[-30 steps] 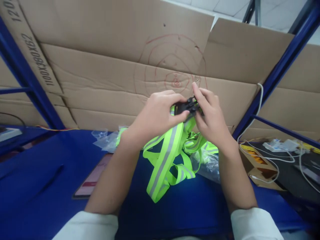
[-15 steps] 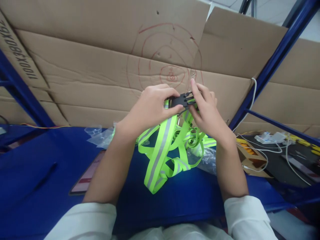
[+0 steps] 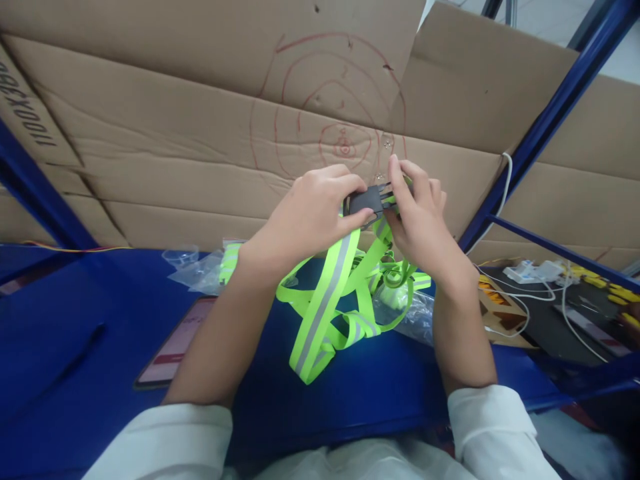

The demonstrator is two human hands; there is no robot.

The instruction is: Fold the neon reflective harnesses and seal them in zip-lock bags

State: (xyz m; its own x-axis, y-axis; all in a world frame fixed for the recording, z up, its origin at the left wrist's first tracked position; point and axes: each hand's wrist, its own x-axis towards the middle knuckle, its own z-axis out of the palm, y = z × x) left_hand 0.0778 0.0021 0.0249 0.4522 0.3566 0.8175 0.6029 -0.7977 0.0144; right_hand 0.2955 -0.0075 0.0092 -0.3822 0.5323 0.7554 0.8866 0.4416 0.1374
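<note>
A black plastic buckle (image 3: 367, 201) is held between my two hands, above the blue table. Thumb and fingers of my left hand (image 3: 325, 207) pinch its wider half. My right hand (image 3: 419, 213) grips the pronged half, whose prongs show at the opening of the wider half; how deep they sit I cannot tell. From the buckle hangs a neon-green strap (image 3: 323, 307) with a grey reflective stripe, looped and tangled below my hands. Behind the strap lies a clear plastic bag (image 3: 417, 320).
A tablet-like screen (image 3: 175, 347) lies by my left forearm, with plastic packaging (image 3: 200, 270) behind it. Cardboard (image 3: 200, 133) with red rings stands at the back. At right are an open box (image 3: 503, 310), white cables and a blue frame (image 3: 525, 133).
Both hands and the buckle have shifted slightly to the right, with the strap hanging along. The camera view has tilted a little.
</note>
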